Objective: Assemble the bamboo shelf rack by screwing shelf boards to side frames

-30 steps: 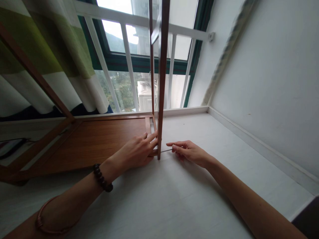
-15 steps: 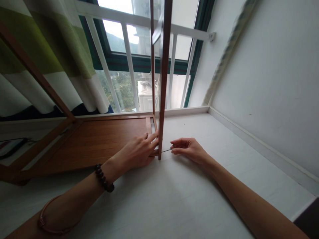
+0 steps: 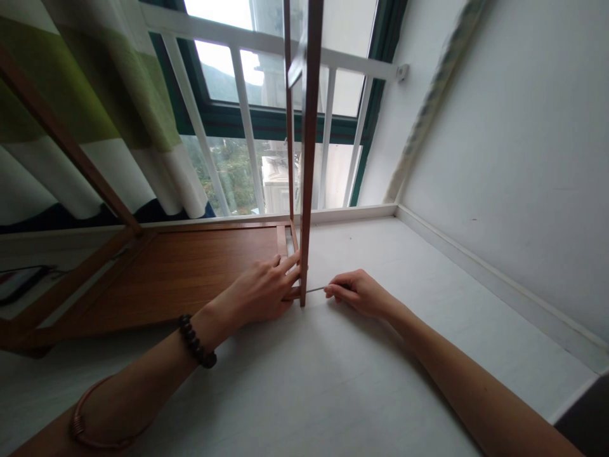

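Note:
A brown wooden frame lies on the white floor, its flat panel facing up and a thin upright leg rising from its near right corner. My left hand wraps round the foot of that leg, fingers closed on the wood. To the right of the leg my right hand pinches a thin metal tool, whose tip meets the base of the leg. Both forearms reach in from the bottom edge; the left wrist wears a dark bead bracelet.
A window with white bars and a green striped curtain stands behind the frame. A white wall with a skirting board runs along the right. Another slanted wooden leg rises at the left. A dark cable lies at far left.
My right hand has turned a little on the metal tool, its fingers curling tighter round it. The left hand and the frame have stayed put.

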`<action>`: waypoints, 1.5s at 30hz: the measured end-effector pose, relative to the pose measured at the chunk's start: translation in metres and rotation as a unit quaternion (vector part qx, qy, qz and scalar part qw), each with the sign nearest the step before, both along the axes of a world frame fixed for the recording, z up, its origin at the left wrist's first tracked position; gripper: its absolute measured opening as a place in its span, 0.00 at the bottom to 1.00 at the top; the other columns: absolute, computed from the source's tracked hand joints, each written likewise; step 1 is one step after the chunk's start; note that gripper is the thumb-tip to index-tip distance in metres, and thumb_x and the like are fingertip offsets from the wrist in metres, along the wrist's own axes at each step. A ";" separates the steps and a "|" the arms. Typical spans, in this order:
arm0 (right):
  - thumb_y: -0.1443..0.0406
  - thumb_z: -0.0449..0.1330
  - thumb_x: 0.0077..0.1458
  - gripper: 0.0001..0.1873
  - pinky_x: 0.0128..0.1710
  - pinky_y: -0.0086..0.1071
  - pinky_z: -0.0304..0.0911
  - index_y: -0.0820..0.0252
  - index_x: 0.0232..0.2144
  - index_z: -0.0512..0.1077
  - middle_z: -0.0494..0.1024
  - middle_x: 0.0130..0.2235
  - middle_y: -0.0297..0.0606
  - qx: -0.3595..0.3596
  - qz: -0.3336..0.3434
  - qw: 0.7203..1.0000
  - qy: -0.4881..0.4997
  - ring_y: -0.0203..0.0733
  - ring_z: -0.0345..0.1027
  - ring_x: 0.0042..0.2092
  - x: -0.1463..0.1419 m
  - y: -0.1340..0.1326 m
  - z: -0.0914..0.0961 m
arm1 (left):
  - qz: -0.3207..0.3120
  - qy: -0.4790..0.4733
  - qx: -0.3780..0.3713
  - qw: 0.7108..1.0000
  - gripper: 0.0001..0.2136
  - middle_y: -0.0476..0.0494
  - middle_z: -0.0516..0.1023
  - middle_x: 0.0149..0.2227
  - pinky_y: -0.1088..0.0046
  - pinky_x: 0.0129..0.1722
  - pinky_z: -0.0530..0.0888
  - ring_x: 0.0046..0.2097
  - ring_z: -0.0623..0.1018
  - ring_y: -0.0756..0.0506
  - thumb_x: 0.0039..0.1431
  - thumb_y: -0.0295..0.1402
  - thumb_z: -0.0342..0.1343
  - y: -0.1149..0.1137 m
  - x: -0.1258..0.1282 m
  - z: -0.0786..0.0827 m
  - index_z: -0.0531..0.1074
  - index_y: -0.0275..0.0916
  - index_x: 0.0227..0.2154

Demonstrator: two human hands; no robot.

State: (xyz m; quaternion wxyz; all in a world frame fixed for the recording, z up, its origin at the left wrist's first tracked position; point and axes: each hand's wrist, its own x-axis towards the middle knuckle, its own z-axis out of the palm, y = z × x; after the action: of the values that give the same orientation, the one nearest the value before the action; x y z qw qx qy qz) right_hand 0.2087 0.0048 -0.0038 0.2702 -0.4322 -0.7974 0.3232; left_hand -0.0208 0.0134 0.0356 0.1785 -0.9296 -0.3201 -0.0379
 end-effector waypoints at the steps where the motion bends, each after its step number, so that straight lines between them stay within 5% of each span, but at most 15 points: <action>1: 0.56 0.53 0.57 0.19 0.25 0.26 0.56 0.63 0.25 0.75 0.72 0.22 0.33 -0.046 -0.014 0.999 -0.001 0.31 0.60 0.23 -0.002 -0.003 0.002 | -0.001 0.001 0.000 1.000 0.21 0.33 0.59 0.61 0.65 0.44 0.73 0.53 0.71 0.38 0.51 0.30 0.52 0.000 0.000 0.000 0.64 0.35 0.50; 7: 0.56 0.55 0.54 0.15 0.19 0.24 0.53 0.62 0.33 0.74 0.68 0.20 0.30 -0.164 -0.069 0.981 0.078 0.29 0.59 0.20 -0.006 -0.009 0.005 | 0.007 0.004 -0.004 1.000 0.21 0.33 0.60 0.60 0.65 0.41 0.74 0.51 0.72 0.38 0.51 0.29 0.52 0.000 -0.001 0.001 0.64 0.34 0.50; 15: 0.63 0.67 0.41 0.18 0.28 0.28 0.66 0.61 0.37 0.71 0.78 0.33 0.38 -0.221 0.061 0.952 0.201 0.39 0.73 0.35 0.012 0.005 -0.002 | 0.005 0.009 0.008 1.000 0.21 0.34 0.62 0.59 0.67 0.40 0.74 0.50 0.73 0.39 0.50 0.30 0.52 0.001 -0.001 -0.001 0.64 0.35 0.50; 21: 0.56 0.63 0.47 0.17 0.17 0.22 0.57 0.65 0.32 0.74 0.79 0.29 0.42 -0.170 -0.004 0.966 0.194 0.38 0.74 0.29 0.004 0.003 -0.002 | 0.004 0.011 0.005 1.000 0.21 0.33 0.62 0.59 0.65 0.41 0.74 0.50 0.72 0.38 0.51 0.30 0.51 0.001 -0.001 -0.001 0.64 0.34 0.50; 28: 0.56 0.56 0.55 0.18 0.09 0.20 0.49 0.66 0.25 0.71 0.70 0.16 0.30 -0.346 -0.115 0.905 0.217 0.26 0.59 0.13 -0.020 -0.006 0.006 | 0.001 0.015 0.006 1.000 0.20 0.33 0.64 0.57 0.66 0.41 0.74 0.51 0.72 0.39 0.51 0.29 0.51 0.000 0.001 0.002 0.65 0.35 0.49; 32: 0.56 0.58 0.53 0.15 0.10 0.20 0.54 0.64 0.28 0.70 0.71 0.18 0.31 -0.258 -0.121 0.932 0.226 0.29 0.63 0.16 -0.028 -0.008 0.000 | -0.003 0.019 0.007 1.000 0.18 0.35 0.65 0.56 0.67 0.41 0.73 0.50 0.73 0.40 0.51 0.30 0.51 0.000 0.001 0.003 0.66 0.38 0.48; 37: 0.58 0.66 0.43 0.18 0.28 0.33 0.71 0.61 0.34 0.69 0.77 0.26 0.34 -0.175 -0.069 0.928 0.321 0.40 0.75 0.30 -0.020 0.000 -0.014 | 0.009 0.012 -0.004 1.000 0.19 0.34 0.65 0.56 0.66 0.38 0.74 0.48 0.74 0.39 0.51 0.30 0.50 0.001 -0.001 0.001 0.65 0.36 0.48; 42: 0.59 0.67 0.42 0.20 0.44 0.40 0.68 0.63 0.38 0.73 0.80 0.35 0.40 -0.135 0.019 0.960 0.243 0.43 0.74 0.39 -0.003 0.007 -0.017 | 0.008 0.008 0.002 1.000 0.20 0.34 0.65 0.56 0.65 0.39 0.74 0.48 0.74 0.38 0.50 0.29 0.51 0.001 -0.001 0.001 0.65 0.36 0.48; 45: 0.59 0.63 0.48 0.19 0.44 0.39 0.66 0.61 0.42 0.74 0.80 0.37 0.41 -0.025 0.020 0.988 0.148 0.42 0.74 0.38 0.004 0.009 -0.011 | 0.005 0.005 0.001 1.000 0.20 0.34 0.64 0.57 0.64 0.38 0.74 0.47 0.74 0.38 0.51 0.30 0.51 0.001 -0.001 0.001 0.65 0.35 0.49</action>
State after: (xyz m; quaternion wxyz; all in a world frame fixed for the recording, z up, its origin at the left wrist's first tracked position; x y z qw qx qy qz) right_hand 0.2129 0.0135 -0.0153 0.3675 -0.3701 -0.7488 0.4089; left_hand -0.0219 0.0142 0.0367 0.1813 -0.9281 -0.3235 -0.0326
